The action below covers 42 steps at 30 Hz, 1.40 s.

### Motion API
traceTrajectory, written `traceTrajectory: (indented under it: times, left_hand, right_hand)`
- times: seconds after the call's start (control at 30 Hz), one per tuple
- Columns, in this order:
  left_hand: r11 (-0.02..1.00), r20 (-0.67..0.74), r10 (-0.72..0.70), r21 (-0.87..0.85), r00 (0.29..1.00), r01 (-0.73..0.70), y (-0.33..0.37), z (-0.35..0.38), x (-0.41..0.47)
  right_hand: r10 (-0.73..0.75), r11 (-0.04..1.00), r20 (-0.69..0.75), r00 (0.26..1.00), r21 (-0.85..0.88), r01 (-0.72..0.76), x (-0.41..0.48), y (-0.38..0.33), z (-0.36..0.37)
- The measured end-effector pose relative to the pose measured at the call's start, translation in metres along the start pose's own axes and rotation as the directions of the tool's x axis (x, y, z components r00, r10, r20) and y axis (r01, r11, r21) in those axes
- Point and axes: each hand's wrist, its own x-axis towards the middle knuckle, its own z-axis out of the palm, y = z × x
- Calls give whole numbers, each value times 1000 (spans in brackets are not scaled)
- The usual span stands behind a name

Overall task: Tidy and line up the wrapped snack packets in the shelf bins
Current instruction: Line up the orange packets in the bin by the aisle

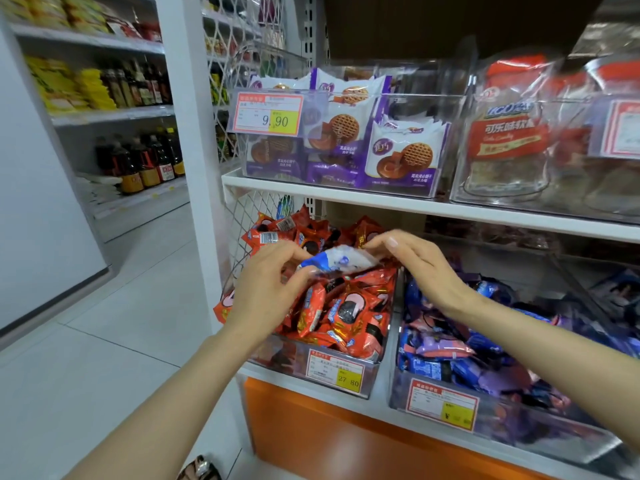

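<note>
A blue-and-white wrapped snack packet [337, 261] is held above the left clear bin [374, 372] on the lower shelf, which is heaped with red packets [346, 306]. My left hand [268, 282] pinches the packet's left end. At its right end, my right hand [422, 268] pinches it with fingertips. The neighbouring bin [398, 389] to the right holds blue and purple packets [467, 341] in a loose pile. One red packet [223, 308] hangs over the left bin's outer side.
The upper shelf [381, 199] carries a clear bin of purple biscuit packs [401, 157] and bins of bagged bread [509, 140]. A white mesh side panel [242, 220] closes the shelf's left end. Bottles [138, 164] fill shelves across the tiled aisle [138, 323].
</note>
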Motion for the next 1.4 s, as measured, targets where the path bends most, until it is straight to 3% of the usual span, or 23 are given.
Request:
traceTrajectory:
  times: [0.07,0.13,0.2,0.3,0.43,0.5,0.6,0.67,0.7,0.77,0.9,1.03,1.13,1.23,1.4]
  left_hand:
    - [990,-89,-106,-103,990,97,1,-7,0]
    - [965,-148,-232,-162,961,208,-2,-12,1]
    - [940,-208,-326,-173,922,294,-9,-15,1]
    - [916,-296,-400,-131,867,378,-16,-21,0]
    - [902,-339,-410,-14,847,431,-18,-28,-2]
    - [896,-352,-408,25,843,444,-21,-31,-3]
    - [888,-373,-404,61,835,456,-26,-35,-3]
    - [885,-375,-407,67,833,462,-28,-37,-4]
    - [883,-374,-410,64,832,464,-29,-37,-4]
    - [875,-372,-424,68,826,480,-30,-39,-4]
    - [861,-373,-439,84,817,501,-25,-41,-5]
    - [838,-369,-472,94,801,537,-22,-43,-4]
    - [836,-363,-478,91,800,541,-21,-44,-4]
    - [843,-352,-468,99,811,529,-20,-45,-6]
    - [845,-344,-470,92,813,527,-20,-44,-4]
  right_hand:
    - [42,974,6,999,-224,-40,16,12,1]
    - [89,897,100,991,-440,-36,34,22,8]
    - [89,850,173,981,-527,15,52,26,21]
    - [112,828,183,977,-561,10,79,25,46]
    - [329,847,181,927,-491,-204,103,27,65]
    - [349,852,146,926,-460,-249,104,28,60]
    - [349,867,27,937,-389,-312,99,28,34]
    - [323,754,-156,933,-554,-354,93,30,12]
    - [252,667,-199,947,-674,-319,89,32,3]
    - [150,606,-90,985,-778,-164,84,38,-11]
    - [266,724,86,960,-676,-140,77,20,-5]
    - [191,894,259,947,-444,-59,85,11,28]
    - [120,831,442,889,-534,153,98,12,48]
    - [211,778,579,787,-587,223,106,20,60]
    - [275,578,536,798,-756,309,106,32,43]
